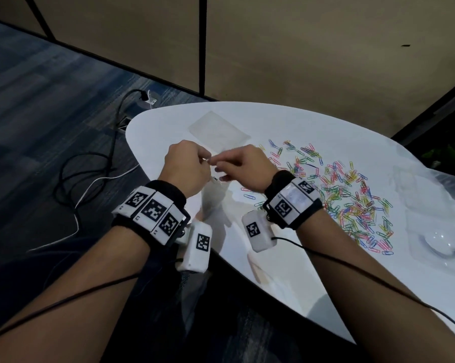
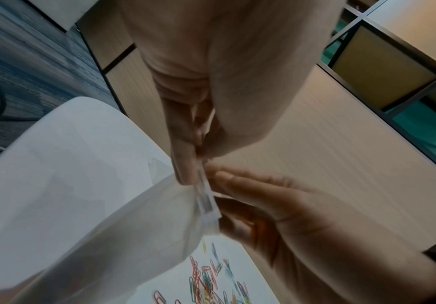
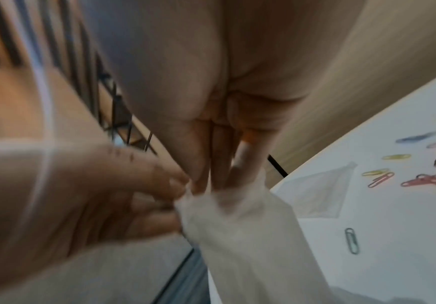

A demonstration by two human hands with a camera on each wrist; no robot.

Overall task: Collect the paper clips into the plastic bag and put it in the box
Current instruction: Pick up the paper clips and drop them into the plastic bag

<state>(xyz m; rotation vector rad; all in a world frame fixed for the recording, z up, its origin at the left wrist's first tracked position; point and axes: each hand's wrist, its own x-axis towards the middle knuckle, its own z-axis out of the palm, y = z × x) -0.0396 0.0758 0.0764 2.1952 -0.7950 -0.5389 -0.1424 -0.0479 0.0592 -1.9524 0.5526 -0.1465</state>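
- Both hands meet above the near-left part of the white tabletop; left hand pinches one lip of the plastic bag.
- Right hand, just beside the left, pinches the opposite lip with its fingertips.
- Judging from this, the step is opening the bag's mouth; next the lips must be parted wide enough to take clips.
- Bag hangs from the pinch, mouth up, long axis sloping down toward the tabletop.
- Paper clips lie scattered on the tabletop right of the hands, none in the bag.
- Another clear bag lies flat beyond the hands.
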